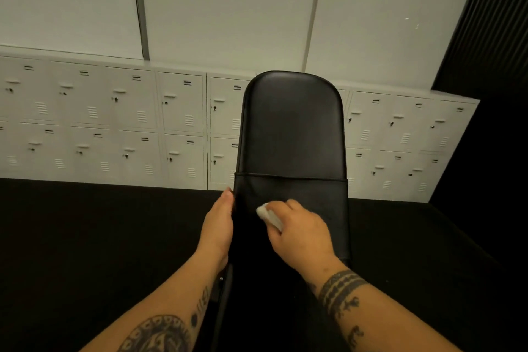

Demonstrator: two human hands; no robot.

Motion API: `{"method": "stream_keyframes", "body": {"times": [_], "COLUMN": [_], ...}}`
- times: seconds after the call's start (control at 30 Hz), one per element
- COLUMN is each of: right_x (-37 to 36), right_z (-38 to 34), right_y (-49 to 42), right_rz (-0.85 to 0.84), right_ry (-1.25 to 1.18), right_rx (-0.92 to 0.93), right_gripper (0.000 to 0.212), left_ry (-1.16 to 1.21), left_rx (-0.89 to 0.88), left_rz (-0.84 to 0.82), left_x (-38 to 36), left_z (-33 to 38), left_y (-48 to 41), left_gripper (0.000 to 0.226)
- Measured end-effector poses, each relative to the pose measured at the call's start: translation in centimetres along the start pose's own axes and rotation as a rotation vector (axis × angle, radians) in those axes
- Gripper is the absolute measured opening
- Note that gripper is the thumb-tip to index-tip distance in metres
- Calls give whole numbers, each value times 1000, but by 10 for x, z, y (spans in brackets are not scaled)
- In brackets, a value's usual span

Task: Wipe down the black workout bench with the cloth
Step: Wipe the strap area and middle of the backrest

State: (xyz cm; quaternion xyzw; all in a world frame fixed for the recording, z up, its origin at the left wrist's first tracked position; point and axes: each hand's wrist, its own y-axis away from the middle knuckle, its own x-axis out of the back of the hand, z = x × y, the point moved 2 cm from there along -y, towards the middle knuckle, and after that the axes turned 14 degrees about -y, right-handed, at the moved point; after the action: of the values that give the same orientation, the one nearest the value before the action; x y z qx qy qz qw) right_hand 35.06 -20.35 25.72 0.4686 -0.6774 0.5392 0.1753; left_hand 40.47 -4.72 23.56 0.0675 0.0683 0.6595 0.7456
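Location: black workout bench (291, 128) stood directly ahead of the person, on a dark floor (100, 237), with white lockers (114, 123) behind it.
Long axis: the pad ran straight away from the person toward the lockers, and a cross seam (290, 175) lay just beyond both hands.
Cloth: a small white cloth (268, 215) lay bunched and pressed onto the pad on the near side of the seam.
Right hand: right hand (300, 233) was on the pad surface, its fingers (291, 205) curled over the cloth and holding it down.
Left hand: left hand (218, 226) lay along the pad's left edge, fingers (227, 197) straight and together and holding nothing. It appeared to be bracing the bench.
Nearer hand: the right hand alone carried the cloth.
Key relation: most of the pad lay forward of the cloth, beyond the seam.
Judgement: the next stroke would probably have to run forward along the long axis, with the left hand steadying the bench.
Risk: the pad's far rounded end may call for a long reach.
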Motion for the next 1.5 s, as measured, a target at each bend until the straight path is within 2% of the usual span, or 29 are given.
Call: {"method": "stream_keyframes", "body": {"times": [0.13,0.17,0.23,0.3,0.33,0.43,0.53,0.63,0.7,0.77,0.87,0.93,1.03,1.17,1.23,1.37,1.43,1.5], "right_x": [28,29,24,19,23,43,51,39,23,5,7,23,49,57,55,45,53,60], "right_z": [28,25,14,12,19,46,53,33,16,3,9,28,60,62,55,52,70,89], "right_y": [3,5,19,42,49,47,28,4,-2,7,36,50,49,22,23,66,75,74], "right_rz": [118,85,-47,-170,-182,-53,74,172,140,34,-65,-70,57,177,171,-19,30,144], "right_ry": [-103,-106,-34,63,89,58,-61,-151,-168,-124,-73,-60,-52,-154,-177,-46,-39,-100], "right_rx": [-318,-314,-187,-73,-75,-224,-356,-390,-327,-190,-88,-151,-322,-455,-448,-248,-309,-472], "right_gripper": [35,36,37,36,36,33,28,27,29,29,31,33,34,26,28,34,35,31], "left_ry": [-371,-439,-587,-800,-925,-1285,-1517,-1713,-1779,-1807,-1856,-1891,-1895,-1911,-1977,-1985,-1979,-1969], "left_rx": [-138,-168,-231,-321,-374,-488,-444,-433,-408,-375,-340,-342,-322,-300,-319,-294,-308,-328], "left_rz": [180,231,293,309,294,185,129,118,123,130,120,132,106,46,31,-2,-10,-17], "left_x": [-4,-5,-7,-9,-10,-13,-12,-14,-16,-18,-21,-24,-31,-33,-31,-30,-32,-32], "left_z": [5,7,7,5,4,7,16,27,32,35,40,43,41,40,43,49,53,56], "left_y": [14,19,28,37,40,41,36,31,29,28,29,31,34,34,33,30,28,27], "left_gripper": [52,56,67,77,79,76,77,79,79,78,78,79,88,90,88,88,81,72]}}
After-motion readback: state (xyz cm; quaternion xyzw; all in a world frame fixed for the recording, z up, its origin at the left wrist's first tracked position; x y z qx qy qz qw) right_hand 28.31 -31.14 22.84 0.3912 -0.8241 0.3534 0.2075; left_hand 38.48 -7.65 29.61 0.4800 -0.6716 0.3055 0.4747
